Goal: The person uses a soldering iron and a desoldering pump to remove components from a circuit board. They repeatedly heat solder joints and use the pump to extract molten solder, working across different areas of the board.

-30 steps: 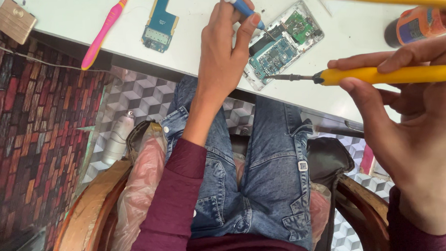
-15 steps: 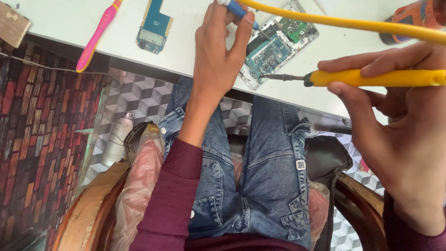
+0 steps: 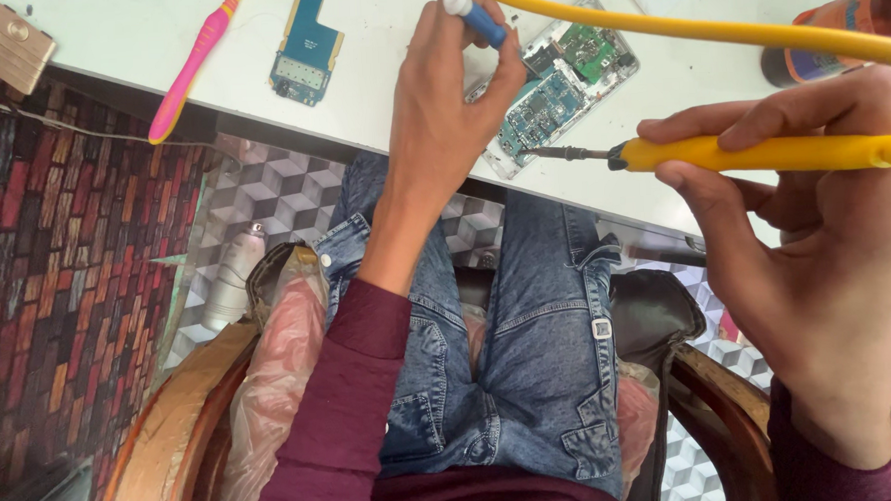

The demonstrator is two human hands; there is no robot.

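From the head camera, the white table [image 3: 379,103] ends at a near edge running across the picture, with the person's jeans below it. The opened phone circuit board [image 3: 558,85] lies just inside that edge. The left hand [image 3: 449,110] pinches a blue-and-white tool [image 3: 475,14] over it. The right hand [image 3: 816,254] is pressed together around a yellow soldering iron [image 3: 762,154], tip touching the board. Bare tabletop lies between a pink toothbrush [image 3: 192,71], a small blue board [image 3: 305,61] and, far right, an orange-labelled bottle [image 3: 837,33].

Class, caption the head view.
Right hand holds soldering iron to circuit board; left hand grips blue tool.
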